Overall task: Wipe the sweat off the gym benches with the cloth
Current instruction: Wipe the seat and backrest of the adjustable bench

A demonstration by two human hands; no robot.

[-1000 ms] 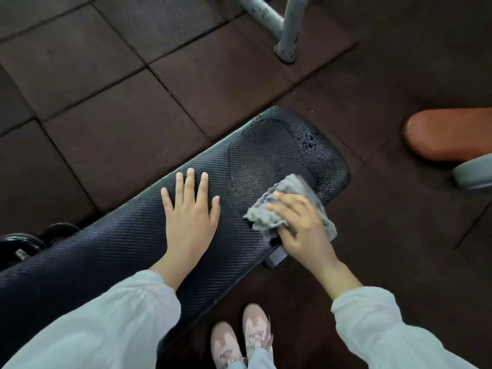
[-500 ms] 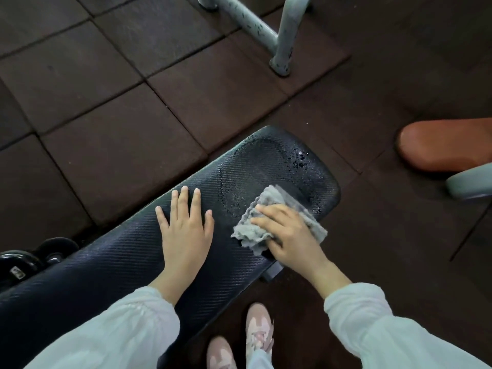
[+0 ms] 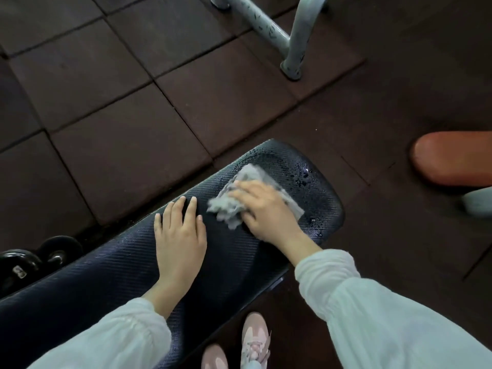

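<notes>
Floor: dark brown rubber tiles (image 3: pixel 111 83) with thin seams fill the whole view, running out to every edge.
Bench: a long black textured bench (image 3: pixel 127 265) slants from 8 o'clock up to its rounded end near the centre right; water drops (image 3: pixel 303 177) bead on that end at about 2 o'clock from the right hand, and a few more lie by its 4 o'clock edge.
Sleeves: two loose white sleeves (image 3: pixel 386 312) come in from 6 and 7 o'clock and end at the wrists.
Frame: a pale grey metal frame (image 3: pixel 295 43) with chipped paint stands on the tiles at 12 o'clock, well apart from the bench.
Orange pad: a rounded orange pad (image 3: pixel 450 158) sits at 3 o'clock, apart from the bench, with a pale part just below it cut off by the edge.
Dumbbells: black round dumbbells (image 3: pixel 53 251) lie on the floor at 9 o'clock, just beside the bench's far edge.
Left hand: the left hand (image 3: pixel 181 238) lies flat on the bench, palm down, fingers straight and slightly apart, holding nothing.
Right hand: the right hand (image 3: pixel 263 209) presses down on the cloth, fingers laid over it; blur hides whether they curl into the fabric.
Cloth: a crumpled grey cloth (image 3: pixel 234 206) lies on the bench's rounded end, under the right hand and just beside the left fingertips.
Shoes: two pink shoes (image 3: pixel 254 339) stand on the floor at 6 o'clock, close to the bench's near edge.
</notes>
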